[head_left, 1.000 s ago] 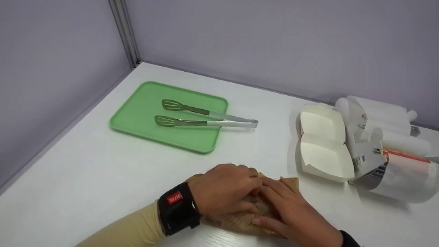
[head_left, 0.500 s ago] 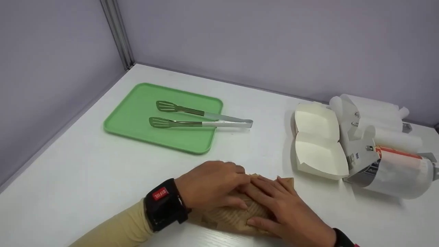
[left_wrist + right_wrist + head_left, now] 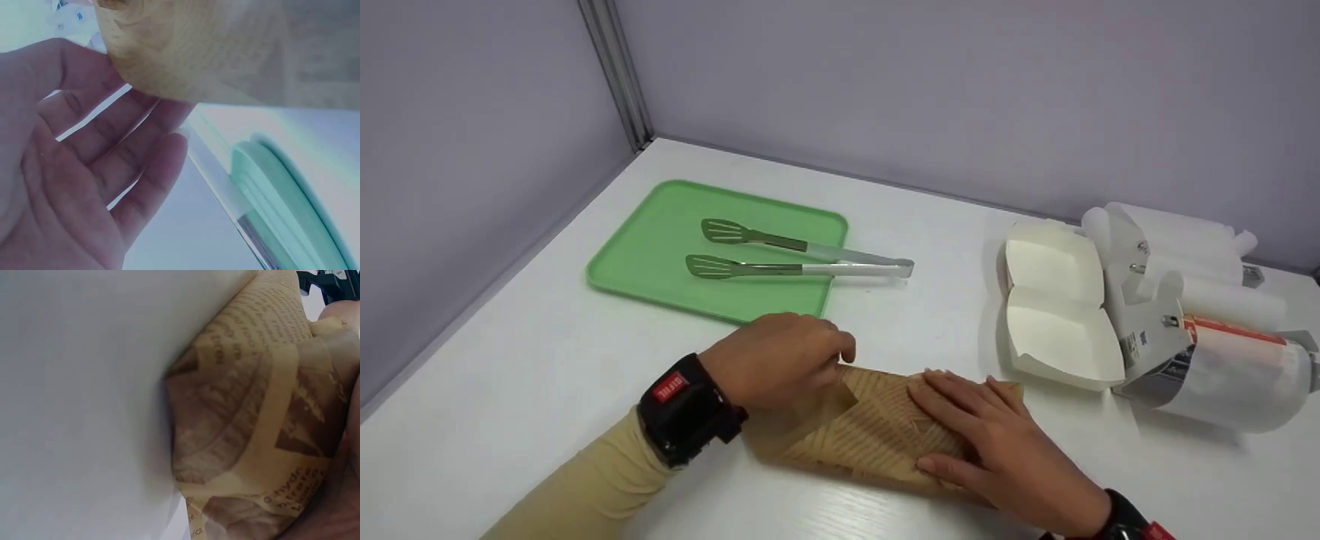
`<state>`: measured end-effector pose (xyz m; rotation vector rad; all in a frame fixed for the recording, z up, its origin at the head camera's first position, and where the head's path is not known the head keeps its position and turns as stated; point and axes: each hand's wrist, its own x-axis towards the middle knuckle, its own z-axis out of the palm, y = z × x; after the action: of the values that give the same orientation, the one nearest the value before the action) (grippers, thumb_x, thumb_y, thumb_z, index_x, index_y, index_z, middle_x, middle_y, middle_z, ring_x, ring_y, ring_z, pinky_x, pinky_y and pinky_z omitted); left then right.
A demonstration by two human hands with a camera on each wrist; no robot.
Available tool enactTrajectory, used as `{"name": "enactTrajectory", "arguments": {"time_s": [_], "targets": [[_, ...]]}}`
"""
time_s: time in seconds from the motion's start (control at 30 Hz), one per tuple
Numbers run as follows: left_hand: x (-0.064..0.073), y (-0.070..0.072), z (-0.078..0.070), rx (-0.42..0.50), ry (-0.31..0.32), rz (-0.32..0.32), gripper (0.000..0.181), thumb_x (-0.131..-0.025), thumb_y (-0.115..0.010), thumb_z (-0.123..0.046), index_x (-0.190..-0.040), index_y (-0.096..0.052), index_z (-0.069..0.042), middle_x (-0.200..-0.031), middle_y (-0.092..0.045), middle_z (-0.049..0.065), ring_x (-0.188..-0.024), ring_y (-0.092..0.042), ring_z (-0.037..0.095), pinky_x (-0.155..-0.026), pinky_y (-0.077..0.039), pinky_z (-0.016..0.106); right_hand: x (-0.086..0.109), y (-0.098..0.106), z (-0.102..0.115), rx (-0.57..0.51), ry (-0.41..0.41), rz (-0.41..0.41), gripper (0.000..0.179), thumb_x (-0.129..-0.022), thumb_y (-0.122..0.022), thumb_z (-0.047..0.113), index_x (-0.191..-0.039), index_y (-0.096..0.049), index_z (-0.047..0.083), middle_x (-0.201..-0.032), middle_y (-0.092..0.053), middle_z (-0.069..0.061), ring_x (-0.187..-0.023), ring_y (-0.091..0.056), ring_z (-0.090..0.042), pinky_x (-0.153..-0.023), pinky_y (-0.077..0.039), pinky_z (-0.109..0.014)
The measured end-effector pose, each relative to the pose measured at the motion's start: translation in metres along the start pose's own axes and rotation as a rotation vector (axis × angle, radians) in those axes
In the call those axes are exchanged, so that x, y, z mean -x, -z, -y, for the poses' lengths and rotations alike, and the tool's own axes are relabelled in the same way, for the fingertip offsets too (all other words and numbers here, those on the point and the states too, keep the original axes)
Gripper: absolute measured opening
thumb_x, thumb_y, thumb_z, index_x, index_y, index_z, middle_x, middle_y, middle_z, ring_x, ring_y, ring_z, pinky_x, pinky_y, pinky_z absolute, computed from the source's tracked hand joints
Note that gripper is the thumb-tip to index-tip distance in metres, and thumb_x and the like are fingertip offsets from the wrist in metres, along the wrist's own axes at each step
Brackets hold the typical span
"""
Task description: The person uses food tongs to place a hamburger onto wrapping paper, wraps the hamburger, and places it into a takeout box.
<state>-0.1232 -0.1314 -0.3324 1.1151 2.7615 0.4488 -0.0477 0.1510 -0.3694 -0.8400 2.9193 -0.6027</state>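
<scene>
One paper (image 3: 877,442) lay on table (image 3: 952,300); judged light, soft, easily torn, best taken at folded edges. Right hand (image 3: 1005,446) lay outstretched over its right end, gripping nothing. Left hand (image 3: 776,361) touched left end; whether pinching, could not tell.

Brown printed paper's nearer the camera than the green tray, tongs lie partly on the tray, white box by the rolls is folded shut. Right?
One error: the white box by the rolls stands open, per the head view. The brown printed paper, tongs and green tray are as you say.
</scene>
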Motion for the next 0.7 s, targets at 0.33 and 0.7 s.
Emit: {"name": "enactTrajectory", "arguments": {"time_s": [0.33,0.7], "targets": [[-0.001,-0.010,0.004,-0.047,0.044,0.022,0.045,-0.088,-0.065,-0.006,-0.133,-0.059,-0.011,-0.089,-0.071,0.004,-0.079,-0.065,0.018,-0.073,-0.056,0.039,0.005,0.005,-0.013,-0.009,-0.061,-0.047,0.069,-0.093,-0.061,0.060,-0.154,-0.042,0.033,-0.159,-0.044,-0.001,-0.147,-0.041,-0.026,-0.119,-0.020,-0.061],[0.002,-0.010,0.004,-0.036,0.188,0.155,0.066,-0.095,-0.064,-0.018,-0.154,-0.034,-0.010,-0.064,-0.054,0.000,-0.059,-0.051,0.017,-0.060,-0.052,0.038,0.006,0.009,-0.020,0.013,-0.063,-0.047,0.071,-0.093,-0.062,0.059,-0.155,-0.042,0.030,-0.158,-0.044,-0.004,-0.148,-0.041,-0.027,-0.121,-0.016,-0.062]]}}
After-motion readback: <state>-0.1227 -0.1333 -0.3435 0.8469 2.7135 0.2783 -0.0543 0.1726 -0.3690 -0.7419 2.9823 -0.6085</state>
